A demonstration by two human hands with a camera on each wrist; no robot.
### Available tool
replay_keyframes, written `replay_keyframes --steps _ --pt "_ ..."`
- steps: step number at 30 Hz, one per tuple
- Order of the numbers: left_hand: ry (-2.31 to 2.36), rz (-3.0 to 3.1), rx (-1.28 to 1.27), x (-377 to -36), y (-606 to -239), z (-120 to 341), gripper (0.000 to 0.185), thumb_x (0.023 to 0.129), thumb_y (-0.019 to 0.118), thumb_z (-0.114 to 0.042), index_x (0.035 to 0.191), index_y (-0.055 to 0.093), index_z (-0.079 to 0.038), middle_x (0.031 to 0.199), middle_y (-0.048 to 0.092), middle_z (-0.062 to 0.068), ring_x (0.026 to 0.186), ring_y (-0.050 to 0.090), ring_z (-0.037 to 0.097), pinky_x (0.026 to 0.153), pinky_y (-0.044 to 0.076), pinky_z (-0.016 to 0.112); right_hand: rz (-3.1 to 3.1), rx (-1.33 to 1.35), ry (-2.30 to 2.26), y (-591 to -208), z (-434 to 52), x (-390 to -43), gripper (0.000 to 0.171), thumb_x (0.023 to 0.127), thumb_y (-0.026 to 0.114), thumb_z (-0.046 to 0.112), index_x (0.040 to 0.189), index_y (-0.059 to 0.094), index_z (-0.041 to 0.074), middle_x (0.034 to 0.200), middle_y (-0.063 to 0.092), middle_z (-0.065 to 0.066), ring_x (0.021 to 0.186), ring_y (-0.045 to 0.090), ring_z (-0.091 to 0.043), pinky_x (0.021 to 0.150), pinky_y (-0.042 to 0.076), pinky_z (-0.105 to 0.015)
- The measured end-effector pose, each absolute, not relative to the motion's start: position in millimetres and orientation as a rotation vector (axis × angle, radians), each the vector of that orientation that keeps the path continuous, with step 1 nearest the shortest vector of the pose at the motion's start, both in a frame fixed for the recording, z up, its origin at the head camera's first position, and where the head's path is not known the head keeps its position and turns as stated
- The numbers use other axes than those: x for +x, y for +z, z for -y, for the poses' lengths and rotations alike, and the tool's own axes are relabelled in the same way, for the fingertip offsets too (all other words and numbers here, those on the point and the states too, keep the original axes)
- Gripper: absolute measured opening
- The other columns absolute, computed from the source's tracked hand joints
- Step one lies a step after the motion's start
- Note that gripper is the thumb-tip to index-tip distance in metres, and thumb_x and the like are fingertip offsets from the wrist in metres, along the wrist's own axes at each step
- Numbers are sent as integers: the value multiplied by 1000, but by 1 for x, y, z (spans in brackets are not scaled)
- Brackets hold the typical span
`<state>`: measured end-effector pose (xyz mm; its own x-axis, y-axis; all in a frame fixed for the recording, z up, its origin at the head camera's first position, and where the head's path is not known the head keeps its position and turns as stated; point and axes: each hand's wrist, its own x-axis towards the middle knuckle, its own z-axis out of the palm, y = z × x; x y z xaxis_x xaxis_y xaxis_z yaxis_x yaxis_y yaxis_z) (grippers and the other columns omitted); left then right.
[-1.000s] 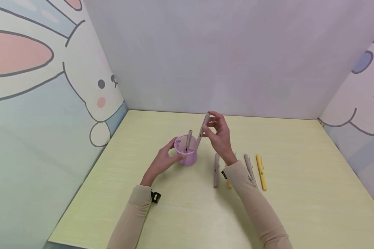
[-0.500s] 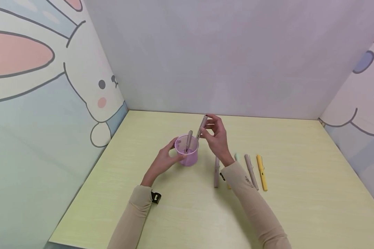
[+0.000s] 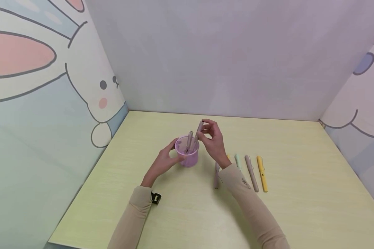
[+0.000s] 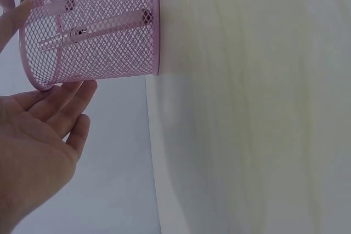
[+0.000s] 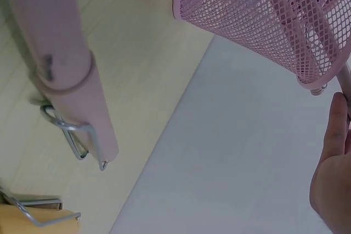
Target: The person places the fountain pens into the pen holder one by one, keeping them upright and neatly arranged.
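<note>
A pink mesh cup stands on the pale yellow table, with one taupe pen upright inside it. My left hand grips the cup's left side, thumb and fingers at its rim. My right hand pinches a second taupe pen near its top; the pen's lower end is inside the cup. In the left wrist view, the cup shows both pens through the mesh, with my left hand at its rim. The right wrist view shows the cup and a fingertip.
Several pens lie in a row right of the cup: a mauve pen, a mint pen, a taupe pen and a yellow pen. My right sleeve covers part of the row. Cartoon-printed walls close off the left, back and right.
My right hand has lowered the pen leftward, so its lower end now sits inside the cup. My left hand has kept its hold on the cup.
</note>
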<state>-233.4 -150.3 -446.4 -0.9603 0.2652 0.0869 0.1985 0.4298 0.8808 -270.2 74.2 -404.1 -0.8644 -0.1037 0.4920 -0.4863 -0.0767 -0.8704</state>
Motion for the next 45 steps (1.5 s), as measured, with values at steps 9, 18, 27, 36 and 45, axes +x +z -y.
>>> replay_keyframes --steps 9,18,27,36,45 --pt "1589 -2600 414 -233 -447 150 86 92 75 -37 163 33 -13 159 45 9 147 38 32 115 31 64 2021 631 1913 -392 -74 -255 42 94 62 -15 136 54 -13 106 60 -32 92 62 -25 72 60 -27" --pt "1587 -2609 432 -234 -446 150 86 92 76 -35 162 34 -10 157 47 11 143 44 36 111 35 65 2035 615 1908 -392 -79 -253 40 95 62 -15 134 56 -16 110 57 -39 94 61 -28 74 61 -49" --pt "1574 -2624 441 -234 -445 150 85 92 77 -33 162 33 -10 157 47 13 143 43 38 112 34 64 2017 574 1975 -393 -96 -255 41 96 61 -14 136 54 -16 111 56 -37 95 60 -25 76 62 -42" --pt "1567 -2632 432 -233 -446 150 86 92 77 -33 162 33 -8 157 47 13 142 44 39 112 35 64 1997 536 1997 -407 -115 -264 44 97 60 -15 140 52 -13 115 55 -36 96 60 -22 75 62 -39" --pt "1574 -2618 433 -233 -446 151 88 93 77 -34 162 31 -6 159 44 15 145 41 38 114 31 64 1951 518 1987 -420 -135 -271 44 97 62 -12 140 55 -8 112 56 -32 93 62 -16 72 62 -31"
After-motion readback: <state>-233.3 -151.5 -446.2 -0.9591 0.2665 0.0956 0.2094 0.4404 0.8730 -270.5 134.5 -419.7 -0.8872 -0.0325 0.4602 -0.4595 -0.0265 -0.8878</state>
